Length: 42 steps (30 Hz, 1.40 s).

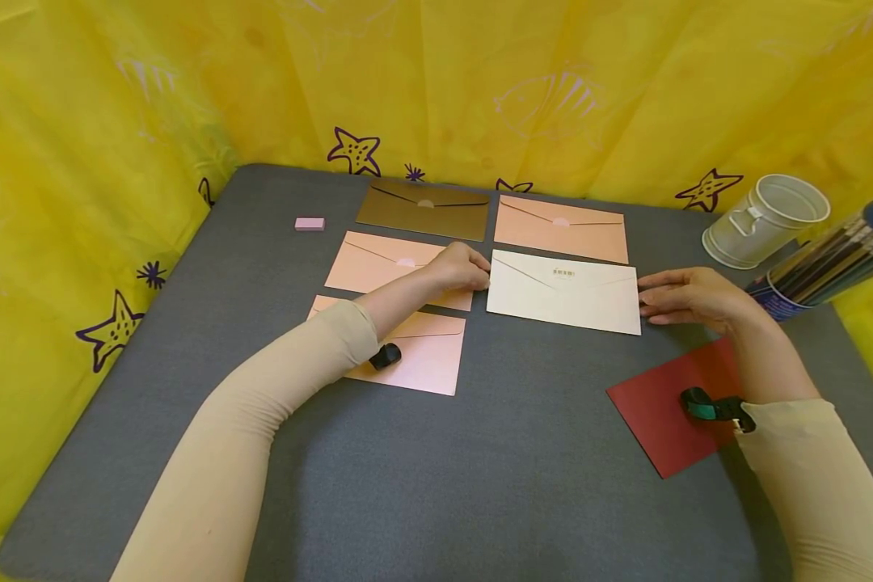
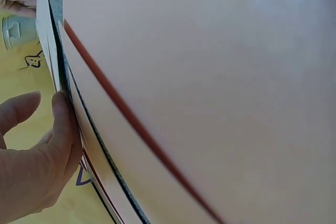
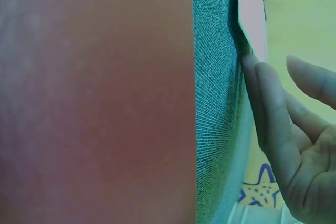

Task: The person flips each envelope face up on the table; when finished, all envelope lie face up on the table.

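While we've got five envelopes laid out in a rough grid on the table [image 1: 480, 485], the job looks abt two-thirds done: the gold envelope [image 1: 423, 209] and a pink envelope [image 1: 562, 229] sit in the back row, a second pink one [image 1: 378, 263] in the middle row at left, and a third pink one [image 1: 422, 356] in the front row at left, partly under our left forearm. We're squaring up the cream envelope [image 1: 563, 292] in the middle row at right, flap side up w/ a small gold mark near the flap. What's left, as far as we can judge: the red envelope [image 1: 662, 412] lies skewed near the front right, under our right wrist, not yet in line w/ the others. Our left hand [image 1: 466, 268] reaches across the pink ones, fingers bent, tips touching the cream envelope's left edge; the left wrist view shows fingertips against a paper edge, no real pinch. Our right hand [image 1: 687, 295] lies flat, fingers straight, tips on the right edge. So neither grip is clamped; both just press. Off to the side: a pink eraser [image 1: 309, 224], a clear cup [image 1: 764, 218] and a pencil tube [image 1: 829, 259].
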Motion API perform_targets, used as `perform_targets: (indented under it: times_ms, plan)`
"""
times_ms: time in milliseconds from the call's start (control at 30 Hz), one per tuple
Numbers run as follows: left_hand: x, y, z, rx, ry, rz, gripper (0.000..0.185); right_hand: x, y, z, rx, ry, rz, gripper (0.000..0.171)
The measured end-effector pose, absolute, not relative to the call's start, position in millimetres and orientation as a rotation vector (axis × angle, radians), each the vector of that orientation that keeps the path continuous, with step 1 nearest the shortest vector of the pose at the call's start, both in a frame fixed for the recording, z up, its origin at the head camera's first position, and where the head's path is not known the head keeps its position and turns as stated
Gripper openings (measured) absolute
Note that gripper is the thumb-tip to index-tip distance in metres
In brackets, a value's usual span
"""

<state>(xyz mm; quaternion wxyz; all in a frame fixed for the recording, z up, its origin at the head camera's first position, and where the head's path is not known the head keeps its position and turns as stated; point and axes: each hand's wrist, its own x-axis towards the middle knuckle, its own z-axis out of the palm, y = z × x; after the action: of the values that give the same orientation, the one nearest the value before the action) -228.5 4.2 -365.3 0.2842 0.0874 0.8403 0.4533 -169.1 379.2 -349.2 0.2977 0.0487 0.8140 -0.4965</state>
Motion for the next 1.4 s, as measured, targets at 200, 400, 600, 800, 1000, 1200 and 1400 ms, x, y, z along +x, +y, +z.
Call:
perform_targets:
  times_ms: [200,400,600,800,1000,1200,1400]
  plan:
    - [-227.4,3.8,-365.4,0.261,2.238,1.214,0.046,-168.7,377.3,-349.5,0.142,2.161,-1.310,0.053]
    - [-225.5,4.7,-363.6,0.343,2.300,1.154,0.047,-167.1,377.3,-348.3,0.152,2.149,-1.314,0.038]
    - [-224.1,12.1,-360.1,0.407,2.380,1.118,0.041,-162.2,379.1,-345.1,0.135,2.197,-1.261,0.050]
    - [-212.6,29.3,-354.0,0.520,2.368,1.190,0.043,-156.3,388.7,-341.4,0.074,2.264,-1.201,0.055]
    - [-188.1,57.1,-350.0,0.685,2.292,1.166,0.043,-149.9,402.9,-337.6,0.038,2.306,-1.216,0.022]
    - [-162.9,82.6,-349.4,0.782,2.182,1.176,0.042,-143.0,415.9,-335.9,0.017,2.357,-1.126,0.017]
    - [-142.7,107.1,-355.2,0.812,2.107,1.176,0.042,-135.3,428.9,-335.9,0.055,2.388,-1.059,0.017]
